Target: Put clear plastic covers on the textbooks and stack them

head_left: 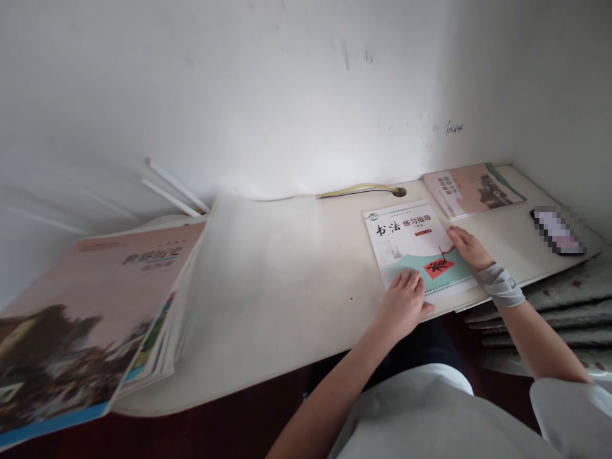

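A calligraphy workbook (pixel 394 245) lies on the white table in front of me, its cover white and green with a red square. My left hand (pixel 405 299) rests on its lower left part, fingers laid over the cover and thumb near the bottom edge. At the workbook's right edge is my right hand (pixel 471 248), its fingers closed along that edge; their undersides are hidden. A grey wrap (pixel 502 285) circles my right wrist.
Behind the workbook lies a pink history book (pixel 471 190), with a phone (pixel 558 231), partly blurred out, to its right. A stack of books (pixel 157 280) fills the table's left end. Yellow and black wires (pixel 361 190) run into a hole by the wall. Folded patterned fabric (pixel 549 299) sits below right.
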The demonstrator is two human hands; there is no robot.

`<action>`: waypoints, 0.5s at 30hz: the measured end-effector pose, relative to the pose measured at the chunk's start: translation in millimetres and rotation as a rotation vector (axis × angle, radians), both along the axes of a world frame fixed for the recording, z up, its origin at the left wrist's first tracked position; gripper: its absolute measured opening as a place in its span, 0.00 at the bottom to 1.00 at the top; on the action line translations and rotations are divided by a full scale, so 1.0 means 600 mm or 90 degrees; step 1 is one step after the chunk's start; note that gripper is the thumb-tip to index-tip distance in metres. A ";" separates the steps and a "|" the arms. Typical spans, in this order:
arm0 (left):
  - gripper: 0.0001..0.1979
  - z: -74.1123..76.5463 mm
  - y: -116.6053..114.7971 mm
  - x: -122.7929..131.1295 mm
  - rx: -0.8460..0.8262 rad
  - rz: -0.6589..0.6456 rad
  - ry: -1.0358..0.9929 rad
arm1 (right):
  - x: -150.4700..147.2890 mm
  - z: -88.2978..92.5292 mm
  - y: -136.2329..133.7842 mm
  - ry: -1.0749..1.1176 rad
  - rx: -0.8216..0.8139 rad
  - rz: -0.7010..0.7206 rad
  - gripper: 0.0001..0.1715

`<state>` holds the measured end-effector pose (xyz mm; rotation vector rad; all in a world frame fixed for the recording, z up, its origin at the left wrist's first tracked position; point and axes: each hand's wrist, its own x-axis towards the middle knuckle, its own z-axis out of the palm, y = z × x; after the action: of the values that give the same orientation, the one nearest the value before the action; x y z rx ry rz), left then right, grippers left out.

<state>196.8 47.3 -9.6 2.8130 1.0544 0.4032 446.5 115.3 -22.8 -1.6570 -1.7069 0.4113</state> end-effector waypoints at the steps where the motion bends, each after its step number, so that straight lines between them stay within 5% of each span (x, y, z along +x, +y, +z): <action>1: 0.24 0.003 0.001 -0.001 -0.008 -0.002 -0.002 | 0.000 0.001 -0.002 0.023 -0.002 -0.012 0.33; 11: 0.10 0.026 0.005 -0.004 -0.110 0.010 -0.076 | -0.001 0.001 -0.005 0.129 -0.002 -0.071 0.36; 15: 0.07 0.030 -0.007 -0.012 -0.128 0.074 -0.149 | 0.003 0.006 -0.008 0.189 0.015 -0.119 0.37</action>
<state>189.5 43.0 8.4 2.4661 1.1397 0.5856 448.5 110.6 -19.3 -1.6291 -1.3237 0.5163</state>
